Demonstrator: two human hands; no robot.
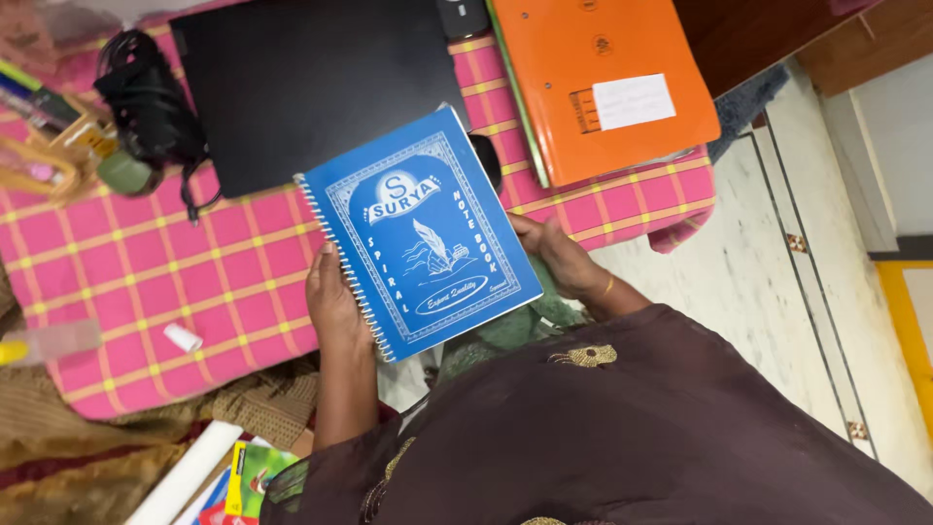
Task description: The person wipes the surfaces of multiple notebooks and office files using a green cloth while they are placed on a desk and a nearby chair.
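A blue spiral-bound notebook [420, 231] with a white printed cover is held closed above the near edge of the table, between both hands. My left hand [333, 303] grips its spiral side from beneath, thumb on the edge. My right hand [556, 255] holds the opposite side, its fingers mostly hidden behind the cover. A thin bangle shows on the right wrist. My dark brown embroidered sleeve and garment fill the lower part of the head view.
A pink and yellow checked cloth [146, 262] covers the table. On it lie a black laptop [311, 83], an orange folder [603, 83] with a white label, a black cable bundle [146, 97], pens at far left and a small white cap [182, 337]. A pale tiled floor lies to the right.
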